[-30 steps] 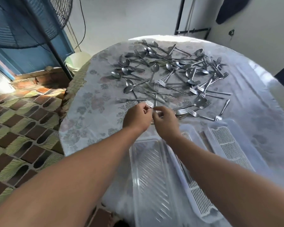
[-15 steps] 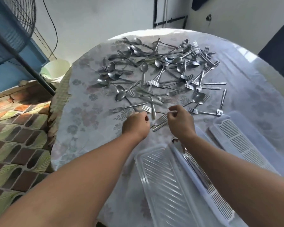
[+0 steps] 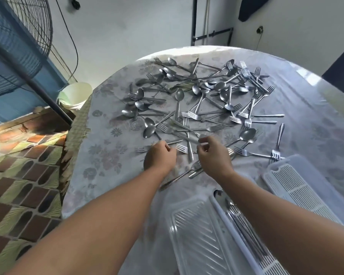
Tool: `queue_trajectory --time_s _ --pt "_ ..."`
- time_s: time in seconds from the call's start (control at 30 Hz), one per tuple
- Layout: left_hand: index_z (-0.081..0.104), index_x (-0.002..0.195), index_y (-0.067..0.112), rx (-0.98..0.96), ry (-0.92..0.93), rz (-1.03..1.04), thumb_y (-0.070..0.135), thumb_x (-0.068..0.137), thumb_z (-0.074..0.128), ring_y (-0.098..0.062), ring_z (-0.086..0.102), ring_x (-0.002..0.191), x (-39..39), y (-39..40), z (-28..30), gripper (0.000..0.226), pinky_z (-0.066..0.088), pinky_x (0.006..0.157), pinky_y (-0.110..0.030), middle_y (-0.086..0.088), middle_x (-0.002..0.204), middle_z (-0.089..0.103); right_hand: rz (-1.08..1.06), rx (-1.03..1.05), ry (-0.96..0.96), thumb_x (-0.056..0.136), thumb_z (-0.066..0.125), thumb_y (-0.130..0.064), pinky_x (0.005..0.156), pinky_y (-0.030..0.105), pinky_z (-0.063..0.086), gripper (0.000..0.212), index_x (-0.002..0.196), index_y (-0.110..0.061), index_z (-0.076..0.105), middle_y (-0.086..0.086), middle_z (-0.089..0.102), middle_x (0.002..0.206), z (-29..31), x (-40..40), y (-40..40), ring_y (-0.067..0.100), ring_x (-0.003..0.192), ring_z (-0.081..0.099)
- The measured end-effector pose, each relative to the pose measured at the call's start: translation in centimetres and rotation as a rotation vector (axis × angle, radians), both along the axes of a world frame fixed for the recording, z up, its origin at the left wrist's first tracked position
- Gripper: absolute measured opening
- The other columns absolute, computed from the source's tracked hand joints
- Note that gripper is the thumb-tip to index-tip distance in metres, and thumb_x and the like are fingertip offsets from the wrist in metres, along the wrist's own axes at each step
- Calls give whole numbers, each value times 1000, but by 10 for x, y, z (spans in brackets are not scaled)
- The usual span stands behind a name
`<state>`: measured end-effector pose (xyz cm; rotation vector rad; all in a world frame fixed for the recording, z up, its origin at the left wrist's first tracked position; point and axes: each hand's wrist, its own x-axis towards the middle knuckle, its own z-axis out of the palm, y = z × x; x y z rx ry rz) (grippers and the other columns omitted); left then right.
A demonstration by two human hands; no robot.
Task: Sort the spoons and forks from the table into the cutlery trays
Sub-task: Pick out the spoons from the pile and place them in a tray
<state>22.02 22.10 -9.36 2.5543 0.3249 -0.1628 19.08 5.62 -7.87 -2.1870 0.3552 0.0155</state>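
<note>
Across the far half of the round bench [image 3: 107,175], on its pale flowered cloth, lies a tangled heap of steel spoons and forks [image 3: 203,100], many crossing one another. At the near edge of that heap both hands work close together. The left hand [image 3: 161,155] is curled, its fingers [image 3: 168,147] bent down at the handle of a fork [image 3: 182,148] whose tines point toward the person; whether they actually pinch it cannot be told. The right hand [image 3: 213,153] is also curled, thumb and forefinger drawn together at a thin handle [image 3: 195,140] in the heap, though the grip itself is too small to make out. A few more pieces [image 3: 193,169] lie on the cloth between the two wrists.

Nearer the person stand the cutlery trays: a clear ribbed tray [image 3: 197,235], beside it a white slotted tray [image 3: 246,225] with several long steel pieces lying in it under the right forearm, and further right another white slotted tray [image 3: 292,187].

Beyond the bench, at left, are a pale bucket [image 3: 75,94], a large fan [image 3: 18,46] on a dark pole, and a patterned tile floor [image 3: 18,185].
</note>
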Motion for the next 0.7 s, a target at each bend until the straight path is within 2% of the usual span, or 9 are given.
queue_trajectory --time_s 0.1,0.23,0.33,0.4,0.5,0.57,0.63,0.7 --pt "56 89 22 21 -4 22 33 97 52 -30 63 92 19 24 4 14 55 78 -39 -6 101 66 39 33 16 97 60 -24 78 34 55 22 117 -22 68 0 74 96 0 15 23 25 84 70" --pt "60 112 19 194 -56 -69 27 101 48 -32 57 108 56 55 5 18 53 85 -44 -10 118 60 125 -92 -27 97 59 -21 80 31 48 28 124 -20 67 1 71 105 0 44 51 22 97 65" --pt "60 111 17 181 -73 -67 23 102 47 -34 56 111 91 80 0 17 52 88 -45 -12 121 59 191 -190 -24 96 58 -18 83 29 47 35 130 -24 66 0 66 120 -3 69 73 22 108 63" --pt "62 113 15 126 -65 -27 25 101 45 -36 58 109 113 97 -5 23 53 89 -45 -14 119 63 242 -315 -23 95 55 -15 84 33 48 43 134 -31 63 1 63 129 -7 87 88 27 115 61" --pt "62 102 19 48 -16 -10 30 97 49 -35 61 105 133 124 -14 18 54 89 -46 -10 111 68 325 -533 25 94 54 -10 82 39 49 56 141 -40 54 6 56 131 -10 116 112 33 119 56" --pt "58 95 23 -36 42 16 35 93 53 -34 61 104 144 137 -17 13 54 90 -45 -8 108 69 340 -625 50 95 56 -13 87 43 52 55 144 -39 50 9 53 131 -8 135 124 34 120 54" --pt "58 104 22 -90 94 113 43 90 55 -36 58 110 157 147 -20 25 51 95 -45 -9 115 66 349 -727 63 98 60 -26 91 46 54 47 143 -38 52 11 51 130 -7 153 133 34 120 55" --pt "55 123 17 -58 146 237 51 90 55 -39 49 122 169 153 -21 48 45 102 -47 -13 130 58 365 -801 88 99 60 -28 90 45 53 38 136 -34 58 12 52 127 -8 164 139 34 117 56"
